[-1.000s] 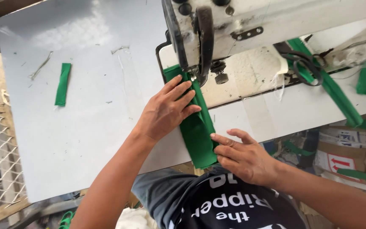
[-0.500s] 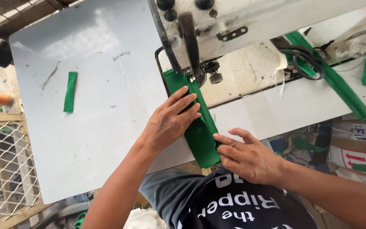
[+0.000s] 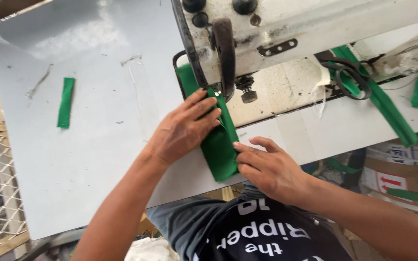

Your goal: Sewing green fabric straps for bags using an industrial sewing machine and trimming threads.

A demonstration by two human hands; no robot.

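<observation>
Centre frame: green fabric strip (image 3: pixel 218 145) lay on the desk (image 3: pixel 97 159), running under the sewing machine (image 3: pixel 267 34). Left hand (image 3: pixel 182 128) pressed flat, fingers spread, keeping it straight; right hand (image 3: pixel 267 166) fingers pinched its lower edge, steadying.

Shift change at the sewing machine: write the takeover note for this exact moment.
Left hand: flat on the green fabric strip, pressing it to the white table.
Right hand: fingertips pinching the strip's right edge.
Strip's far end lies under the white sewing machine head.
Short green fabric piece lies apart at left; black scissors sit at right.
No finished seam visible; the stitching still looks left to do.
</observation>
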